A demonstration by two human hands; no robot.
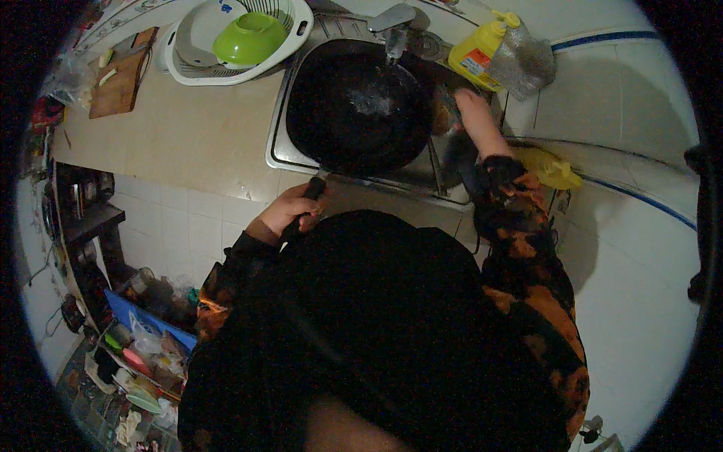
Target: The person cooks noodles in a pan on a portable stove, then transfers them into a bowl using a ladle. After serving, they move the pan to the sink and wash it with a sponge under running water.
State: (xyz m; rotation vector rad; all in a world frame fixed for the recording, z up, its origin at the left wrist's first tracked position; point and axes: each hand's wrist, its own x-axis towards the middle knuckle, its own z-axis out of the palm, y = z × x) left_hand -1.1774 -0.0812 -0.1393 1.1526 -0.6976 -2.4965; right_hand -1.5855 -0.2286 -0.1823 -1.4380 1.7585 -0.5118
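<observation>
A black wok (350, 130) rests over the steel sink (277, 152), under the faucet (393, 28), from which water runs into it. My left hand (294, 209) is closed around the wok's dark handle, at the counter's front edge. To the right of the wok, my right hand (466, 104) reaches down beside the sink's right part; its fingers are hard to see in the dark, and whether they hold something cannot be told. Just behind that hand stands a yellow pump bottle (480, 48) with a crumpled clear plastic bag (522, 62) against it.
A white basket (197, 79) with a green bowl (251, 39) stands left of the faucet. Farther left lies a wooden cutting board (121, 79) with pale pieces on it. A yellow object (545, 168) is by my right sleeve. Cluttered shelves (93, 220) are at the lower left.
</observation>
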